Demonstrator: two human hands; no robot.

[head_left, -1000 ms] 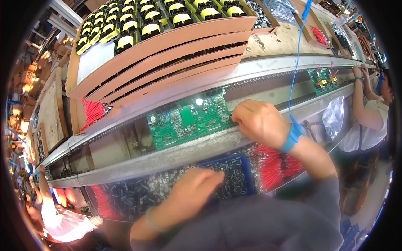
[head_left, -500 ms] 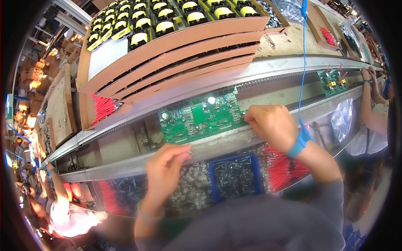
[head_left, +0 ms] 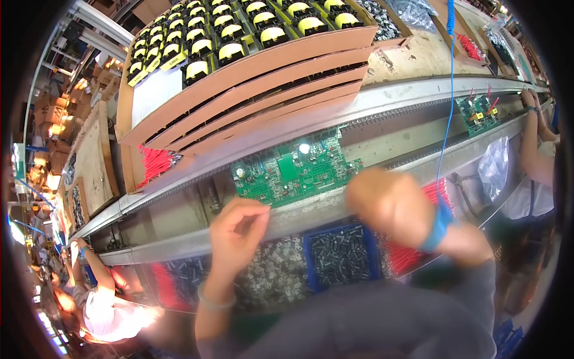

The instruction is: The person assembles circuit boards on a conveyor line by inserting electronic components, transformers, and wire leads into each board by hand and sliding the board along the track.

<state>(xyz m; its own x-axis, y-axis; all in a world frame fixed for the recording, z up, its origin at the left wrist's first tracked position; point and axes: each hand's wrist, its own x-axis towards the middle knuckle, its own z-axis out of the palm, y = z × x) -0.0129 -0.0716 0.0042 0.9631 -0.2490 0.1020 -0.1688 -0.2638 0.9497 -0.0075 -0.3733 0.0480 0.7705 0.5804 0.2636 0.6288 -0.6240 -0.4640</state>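
A green circuit board (head_left: 288, 169) with small parts on it rests between the rails in front of me. My left hand (head_left: 234, 236) is at its near left edge, thumb and forefinger pinched together; whatever is between them is too small to make out. To the right of the board, over the near rail (head_left: 323, 203), my right hand (head_left: 388, 200) is smeared by motion, its fingers unclear. A blue strap (head_left: 439, 227) circles that wrist. Below the hands are a pile of small metal pieces (head_left: 275, 260) and a blue bin (head_left: 311, 269) of dark cylindrical parts.
Stacked cardboard trays (head_left: 257, 81) of yellow-and-black components stand behind the rails. Red wire bundles (head_left: 156, 164) lie at left, more red wires (head_left: 406, 257) below my right hand. A blue cord (head_left: 449, 119) hangs at right. Another board (head_left: 478, 113) sits farther right; co-workers' arms (head_left: 532, 140) are beside it.
My right hand has left the board's right edge and moved down toward me. My left fingertips have risen slightly to the board's near edge. The whole view has shifted a little.
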